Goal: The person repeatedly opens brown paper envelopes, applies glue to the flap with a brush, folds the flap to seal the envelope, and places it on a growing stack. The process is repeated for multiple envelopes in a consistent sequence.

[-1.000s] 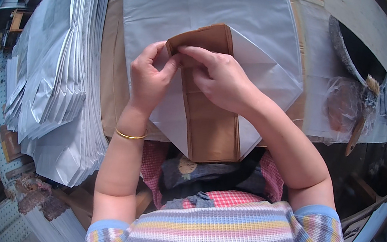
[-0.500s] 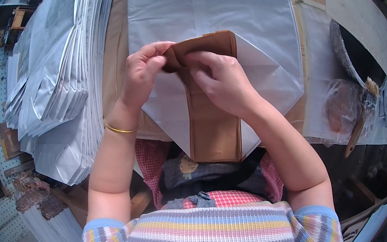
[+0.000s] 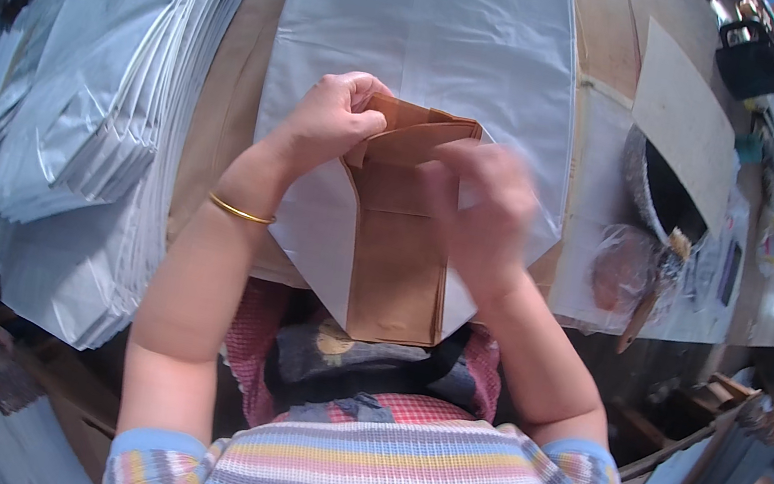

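Observation:
In front of me lies a large white paper bag (image 3: 513,211), its near end folded out and showing a brown paper lining (image 3: 402,244). My left hand (image 3: 336,117) pinches the far left corner of the brown paper between thumb and fingers, lifting that edge. At the right side of the brown opening hovers my right hand (image 3: 484,202), blurred by motion. Whether its fingers touch the paper I cannot make out. The bag's near end reaches over the table edge to my lap.
A thick pile of white folded paper bags (image 3: 105,106) stands at the left. Farther right are a dark round bowl (image 3: 654,183) partly under a board (image 3: 685,117), a brush (image 3: 652,294) with a wooden handle, and a clear plastic bag (image 3: 616,268).
My right hand has come out from inside the brown fold and moved right. My left hand keeps its pinch on the corner. The brown opening shows wider, and the head view has shifted.

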Available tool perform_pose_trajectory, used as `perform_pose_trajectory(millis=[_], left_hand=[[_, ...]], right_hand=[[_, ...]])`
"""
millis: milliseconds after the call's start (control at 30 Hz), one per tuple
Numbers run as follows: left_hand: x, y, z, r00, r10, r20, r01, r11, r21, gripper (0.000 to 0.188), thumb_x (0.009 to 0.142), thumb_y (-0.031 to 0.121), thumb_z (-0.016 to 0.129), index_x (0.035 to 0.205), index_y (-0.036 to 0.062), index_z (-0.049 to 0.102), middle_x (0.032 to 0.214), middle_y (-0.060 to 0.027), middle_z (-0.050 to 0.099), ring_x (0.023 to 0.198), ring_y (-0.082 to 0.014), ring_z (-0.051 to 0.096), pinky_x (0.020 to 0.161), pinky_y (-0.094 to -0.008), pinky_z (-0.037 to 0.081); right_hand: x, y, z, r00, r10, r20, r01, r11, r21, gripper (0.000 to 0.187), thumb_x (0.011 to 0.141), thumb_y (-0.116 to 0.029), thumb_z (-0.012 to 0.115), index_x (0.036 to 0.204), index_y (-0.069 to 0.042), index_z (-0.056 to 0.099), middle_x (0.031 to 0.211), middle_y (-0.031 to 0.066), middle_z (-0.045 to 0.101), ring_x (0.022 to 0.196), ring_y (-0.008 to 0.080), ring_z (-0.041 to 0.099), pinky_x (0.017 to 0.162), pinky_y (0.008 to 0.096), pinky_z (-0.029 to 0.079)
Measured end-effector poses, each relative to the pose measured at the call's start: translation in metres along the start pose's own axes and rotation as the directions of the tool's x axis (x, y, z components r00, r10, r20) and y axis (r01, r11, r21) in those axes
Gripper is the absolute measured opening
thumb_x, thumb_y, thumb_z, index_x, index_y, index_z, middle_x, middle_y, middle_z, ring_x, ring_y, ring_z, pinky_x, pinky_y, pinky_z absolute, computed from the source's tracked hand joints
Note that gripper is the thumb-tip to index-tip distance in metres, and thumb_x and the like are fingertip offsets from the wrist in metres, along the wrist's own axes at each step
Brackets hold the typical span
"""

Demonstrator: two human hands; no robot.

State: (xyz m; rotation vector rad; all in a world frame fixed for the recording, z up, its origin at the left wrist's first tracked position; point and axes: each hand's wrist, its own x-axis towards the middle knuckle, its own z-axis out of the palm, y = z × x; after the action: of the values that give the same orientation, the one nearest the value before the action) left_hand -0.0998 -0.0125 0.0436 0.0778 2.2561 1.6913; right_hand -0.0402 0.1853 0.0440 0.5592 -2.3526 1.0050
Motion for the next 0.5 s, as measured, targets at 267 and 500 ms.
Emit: perform_pose_trajectory(millis=[267,500], left_hand=[[-0.004,-0.013,0.004,0.992,0.118,-0.052,-0.114,0.991,0.073,0.018,0.086,0.010,0.055,0.075,-0.0046,0.054,0.062,-0.0055,0.048,0.061,-0.0106,0.042,0.056,-0.0313,0.040],[-0.003,-0.020,0.006,0.975,0.204,-0.090,-0.192,0.974,0.119,0.018,0.086,0.011,0.055,0.077,-0.0052,0.054,0.063,-0.0122,0.049,0.060,-0.0146,0.042,0.058,-0.0334,0.041]], right_hand=[[-0.002,0.049,-0.001,0.921,0.315,0.231,-0.346,0.933,0.104,0.034,0.076,-0.014,0.077,0.104,-0.002,0.063,0.089,0.0144,0.066,0.079,0.0295,0.063,0.072,0.0381,0.050],[-0.002,0.051,-0.003,0.862,0.420,0.283,-0.482,0.853,0.202,0.026,0.077,-0.010,0.073,0.101,-0.004,0.065,0.088,0.0129,0.068,0.072,0.0247,0.063,0.069,0.0333,0.051]])
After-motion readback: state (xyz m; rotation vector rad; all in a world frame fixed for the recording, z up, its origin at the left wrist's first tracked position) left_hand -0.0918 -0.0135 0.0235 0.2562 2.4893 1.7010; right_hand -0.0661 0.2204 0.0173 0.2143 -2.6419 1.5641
